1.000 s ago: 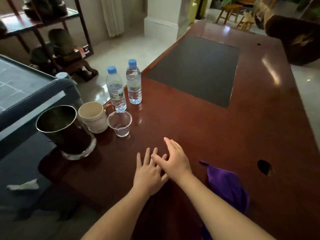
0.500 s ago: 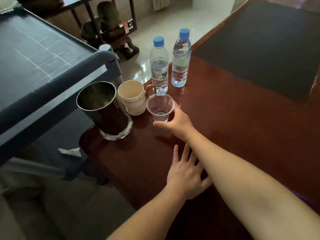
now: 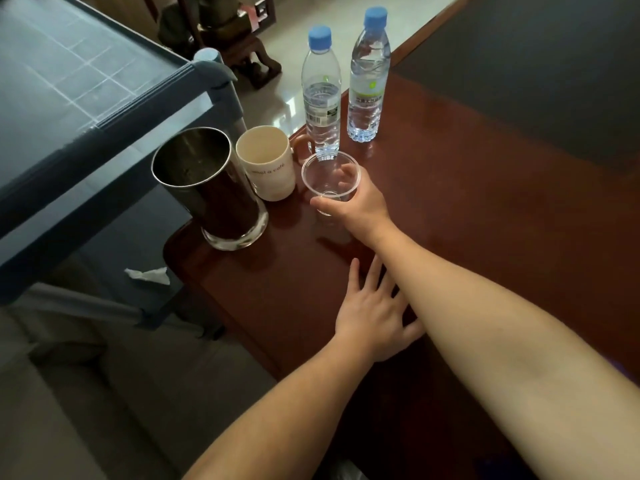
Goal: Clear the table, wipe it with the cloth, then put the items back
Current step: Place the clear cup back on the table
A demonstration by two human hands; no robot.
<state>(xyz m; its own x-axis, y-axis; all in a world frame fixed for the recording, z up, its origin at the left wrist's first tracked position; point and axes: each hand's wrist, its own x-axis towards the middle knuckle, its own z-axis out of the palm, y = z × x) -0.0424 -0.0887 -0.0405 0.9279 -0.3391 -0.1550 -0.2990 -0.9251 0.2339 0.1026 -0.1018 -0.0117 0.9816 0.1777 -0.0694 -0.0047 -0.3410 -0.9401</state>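
My right hand (image 3: 360, 206) is wrapped around a clear plastic cup (image 3: 329, 174) near the left edge of the red-brown wooden table (image 3: 485, 220); the cup stands upright. My left hand (image 3: 375, 315) lies flat on the table with fingers spread, under my right forearm. Left of the cup stand a cream mug (image 3: 268, 162) and a tall shiny metal container (image 3: 207, 185). Behind the cup are two water bottles with blue caps, one close (image 3: 321, 95) and one further right (image 3: 369, 81). A sliver of purple cloth (image 3: 623, 372) shows at the right edge, mostly hidden by my arm.
A blue-grey plastic cart (image 3: 104, 109) stands just left of the table, with a crumpled white tissue (image 3: 149, 274) on its lower shelf. A dark mat (image 3: 536, 64) covers the table's far right part. A dark wooden stand (image 3: 225, 36) sits on the floor beyond.
My right hand has closed around the clear cup after reaching forward to it from the table's middle. The view has moved closer and left. My left hand stays flat on the table.
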